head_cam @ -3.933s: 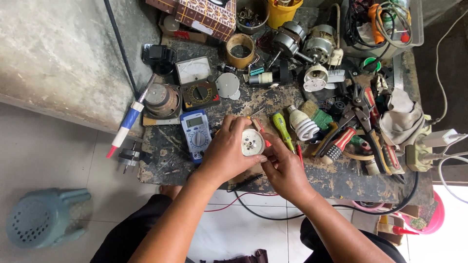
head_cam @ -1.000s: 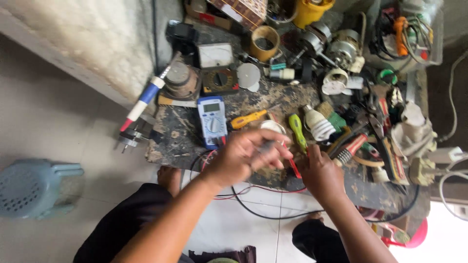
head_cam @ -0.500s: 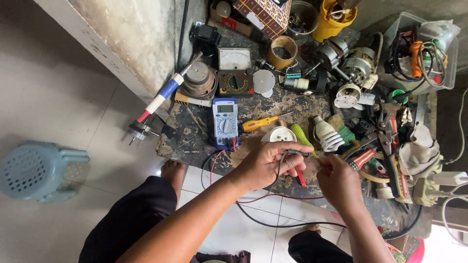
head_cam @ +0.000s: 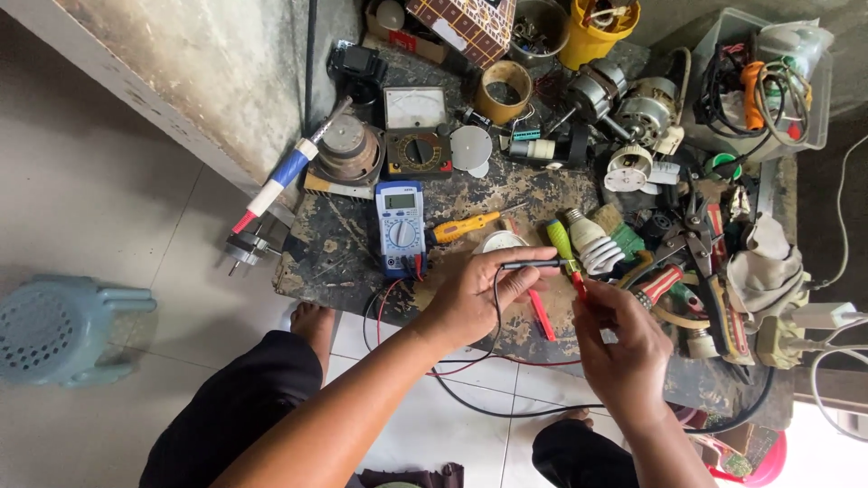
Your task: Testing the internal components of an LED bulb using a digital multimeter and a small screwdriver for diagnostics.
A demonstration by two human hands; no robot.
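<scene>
My left hand [head_cam: 475, 296] pinches a black test probe [head_cam: 533, 264] and holds it level over the bench. Just to its right, my right hand [head_cam: 622, 342] holds a red test probe [head_cam: 579, 284] by its tip end. The two probe tips are close together. Black and red leads [head_cam: 470, 366] loop down below the bench edge to a blue digital multimeter [head_cam: 400, 226] lying on the scarred dark workbench [head_cam: 344, 248]. A round white socket part [head_cam: 500, 242] rests on the bench just behind my left hand, partly hidden by it.
An orange-handled screwdriver [head_cam: 466, 226], a green screwdriver [head_cam: 561, 240] and a spiral bulb [head_cam: 597, 244] lie by the hands. Farther back are an analog meter [head_cam: 416, 136], a tape roll [head_cam: 504, 90], motors [head_cam: 624, 104] and a cable bin [head_cam: 759, 81]. A blue stool [head_cam: 54, 330] stands on the floor at left.
Earlier both hands held the round white socket part. It now lies on the bench, and each hand has taken up a probe. The view has shifted left.
</scene>
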